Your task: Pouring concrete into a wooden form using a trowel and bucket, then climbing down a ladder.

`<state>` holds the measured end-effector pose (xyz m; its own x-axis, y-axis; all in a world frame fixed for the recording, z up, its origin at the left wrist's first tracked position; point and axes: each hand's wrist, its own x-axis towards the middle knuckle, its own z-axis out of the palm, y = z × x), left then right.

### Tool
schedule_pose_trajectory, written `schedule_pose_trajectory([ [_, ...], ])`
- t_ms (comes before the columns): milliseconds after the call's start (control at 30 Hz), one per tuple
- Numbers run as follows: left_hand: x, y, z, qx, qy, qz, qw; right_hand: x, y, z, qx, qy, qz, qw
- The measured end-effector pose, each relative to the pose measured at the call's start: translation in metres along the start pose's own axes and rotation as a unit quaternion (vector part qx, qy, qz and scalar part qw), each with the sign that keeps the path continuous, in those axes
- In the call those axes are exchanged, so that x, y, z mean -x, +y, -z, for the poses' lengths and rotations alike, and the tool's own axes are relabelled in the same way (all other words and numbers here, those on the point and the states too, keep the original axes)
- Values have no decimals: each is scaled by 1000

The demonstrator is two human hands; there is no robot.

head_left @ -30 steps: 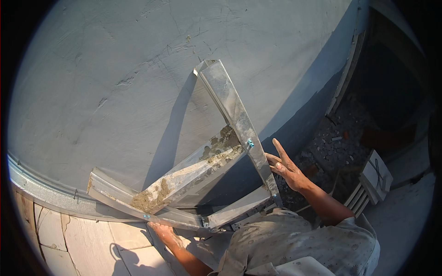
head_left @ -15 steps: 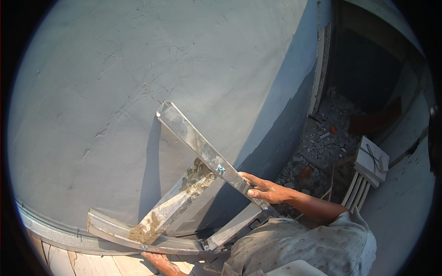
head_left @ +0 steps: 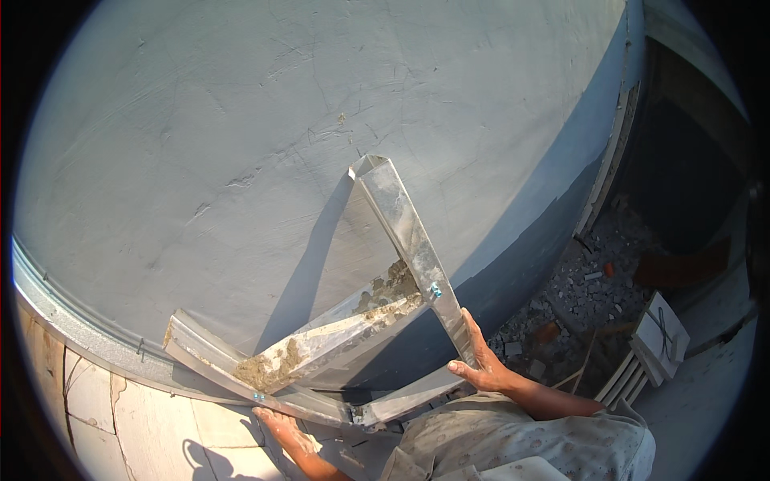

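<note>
A frame of metal channel (head_left: 413,240) stands against the grey wall, with a long upright piece, a slanted brace and a lower piece. Dried mortar (head_left: 277,365) cakes the brace, and small blue-green screws (head_left: 435,289) show at the joints. My right hand (head_left: 481,365) grips the upright piece low down, thumb on the near side and fingers along its edge. At the lower piece (head_left: 204,353), my left hand (head_left: 281,425) holds the underside with its fingertips, partly hidden by the metal. The upright's top end is an open channel.
The scratched, plastered wall (head_left: 241,120) fills the far side. A metal track (head_left: 80,321) runs along its foot beside pale cracked floor slabs (head_left: 152,417). Rubble (head_left: 577,297) lies at the right, near a bundle of pale slats (head_left: 630,373) and a white board (head_left: 659,337).
The view has turned, so wall and frame appear farther right, with the upright looking steeper. More of my left hand and forearm shows. Both hands stay on the frame.
</note>
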<state>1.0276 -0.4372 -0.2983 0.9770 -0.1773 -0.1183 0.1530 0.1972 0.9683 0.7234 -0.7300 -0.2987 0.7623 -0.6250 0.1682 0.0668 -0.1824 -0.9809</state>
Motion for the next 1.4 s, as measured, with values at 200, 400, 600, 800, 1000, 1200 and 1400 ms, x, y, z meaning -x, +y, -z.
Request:
schedule_pose_trajectory([
  [200,-1,-6,-3,-32,-61,-8,998,-23,-10,30,-88,19,-58,994],
  [400,-5,-1,-1,-23,-61,36,997,-40,-26,35,-175,-106,-54,977],
  [600,11,-2,8,-38,-93,38,994,-21,-10,22,-300,24,-80,950],
  [800,6,11,10,34,-71,53,995,-10,-1,15,-91,-28,-10,995],
  [1000,9,22,-10,-44,-41,-4,998,-37,-23,38,-149,-68,-25,986],
  [1200,-16,-7,9,21,-94,-40,995,-31,-13,16,19,-7,45,999],
  [1400,4,19,13,10,-94,29,995,-44,-46,41,-198,-66,-95,973],
])
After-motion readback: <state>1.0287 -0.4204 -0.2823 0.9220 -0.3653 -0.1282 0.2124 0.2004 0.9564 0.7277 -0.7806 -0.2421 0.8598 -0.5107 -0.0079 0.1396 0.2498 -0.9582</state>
